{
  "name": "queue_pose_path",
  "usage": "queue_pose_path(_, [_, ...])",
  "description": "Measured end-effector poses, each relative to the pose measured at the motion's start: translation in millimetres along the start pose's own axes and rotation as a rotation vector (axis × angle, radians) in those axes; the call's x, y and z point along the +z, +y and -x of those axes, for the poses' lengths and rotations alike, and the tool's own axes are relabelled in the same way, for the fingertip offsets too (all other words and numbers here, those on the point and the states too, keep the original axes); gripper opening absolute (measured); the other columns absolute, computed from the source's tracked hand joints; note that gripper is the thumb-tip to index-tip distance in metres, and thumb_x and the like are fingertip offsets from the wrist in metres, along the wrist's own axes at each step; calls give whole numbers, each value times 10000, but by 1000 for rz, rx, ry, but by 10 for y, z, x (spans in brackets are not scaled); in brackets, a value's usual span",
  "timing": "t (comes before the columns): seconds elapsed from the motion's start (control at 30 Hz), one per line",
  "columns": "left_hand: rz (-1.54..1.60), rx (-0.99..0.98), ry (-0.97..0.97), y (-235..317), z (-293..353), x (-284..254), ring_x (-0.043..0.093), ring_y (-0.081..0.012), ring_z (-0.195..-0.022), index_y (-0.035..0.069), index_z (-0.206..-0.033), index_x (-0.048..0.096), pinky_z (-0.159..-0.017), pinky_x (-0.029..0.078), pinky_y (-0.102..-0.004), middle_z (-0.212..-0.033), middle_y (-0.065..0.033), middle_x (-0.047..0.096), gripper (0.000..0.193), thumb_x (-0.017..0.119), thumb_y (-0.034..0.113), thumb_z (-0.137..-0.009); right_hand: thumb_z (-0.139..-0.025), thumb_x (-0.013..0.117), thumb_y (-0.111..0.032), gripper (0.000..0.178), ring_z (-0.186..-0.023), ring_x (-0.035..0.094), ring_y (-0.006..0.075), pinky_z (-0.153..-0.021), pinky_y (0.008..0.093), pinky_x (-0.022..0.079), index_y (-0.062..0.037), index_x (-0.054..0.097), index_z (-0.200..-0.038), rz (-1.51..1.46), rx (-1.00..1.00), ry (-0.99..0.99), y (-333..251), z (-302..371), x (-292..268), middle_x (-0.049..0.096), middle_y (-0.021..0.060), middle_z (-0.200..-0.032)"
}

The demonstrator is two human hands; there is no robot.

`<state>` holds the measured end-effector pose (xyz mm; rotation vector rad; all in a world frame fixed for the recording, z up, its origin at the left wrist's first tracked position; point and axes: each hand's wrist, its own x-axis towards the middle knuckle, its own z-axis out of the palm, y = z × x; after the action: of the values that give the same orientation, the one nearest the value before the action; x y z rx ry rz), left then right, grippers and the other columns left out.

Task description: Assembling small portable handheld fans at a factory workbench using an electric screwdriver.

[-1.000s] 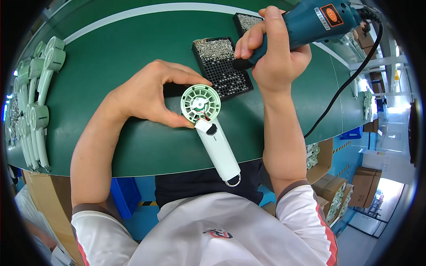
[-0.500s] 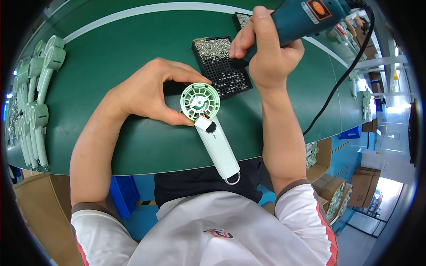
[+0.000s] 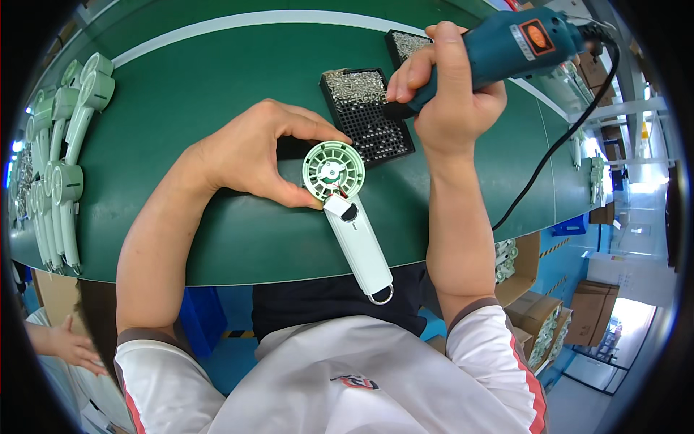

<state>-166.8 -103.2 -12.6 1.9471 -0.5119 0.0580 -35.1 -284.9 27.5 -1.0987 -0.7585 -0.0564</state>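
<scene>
My left hand (image 3: 253,155) grips the round head of a pale green handheld fan (image 3: 359,249), thumb on one side and fingers on the other. The fan's open head shows its ribs, inner wires and a white tab; its handle points toward me and ends in a metal ring. In my right hand (image 3: 459,94) is a teal electric screwdriver (image 3: 517,45), raised over the table with its dark nose pointing left. Its tip lies near a black screw tray (image 3: 369,116), partly filled with small silver screws; I cannot see it touching one.
Several green fans (image 3: 69,184) stand along the table's left side. A second screw tray (image 3: 408,45) lies behind my right hand. The screwdriver's black cord (image 3: 553,155) hangs across the right side. Cardboard boxes (image 3: 522,278) with fan parts sit below right. Another person's hand (image 3: 76,347) shows at lower left.
The screwdriver and my right hand have shifted slightly right and down in view, as has the fan a little. Another person's hand has appeared at the lower left, where a cardboard box was visible.
</scene>
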Motion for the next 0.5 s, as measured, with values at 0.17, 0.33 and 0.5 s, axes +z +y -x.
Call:
queue_pose_path(0.17, [-14, 41, -6, -18, 3, -16, 730, -264, -1045, -20, -1188, 737, -973, 550, -364, -1127, -154, 755, 644, 922, 152, -597, -1041, 575, -218, 274, -452, 510, 188, -440, 377, 462, 51, 617, -1064, -8, 4, 30, -249, -10, -16, 544, 60, -605])
queue_pose_path(0.33, [4, 46, -11, -57, -18, -13, 730, -259, -1024, -15, -1184, 740, -953, 555, -344, -1105, -146, 754, 616, 928, 156, -623, -1098, 378, -365, 418, -474, 442, 165, -463, 347, 426, -64, 645, -1209, -235, 9, -202, -542, 100, -65, 492, 12, -655])
queue_pose_path(0.5, [15, 42, -17, -57, -36, -14, 731, -256, -1020, -17, -1173, 742, -948, 557, -342, -1100, -147, 755, 616, 935, 156, -614, -1121, 321, -370, 448, -498, 462, 164, -467, 340, 442, -80, 609, -1302, -247, 21, -360, -612, 177, -67, 518, 16, -691])
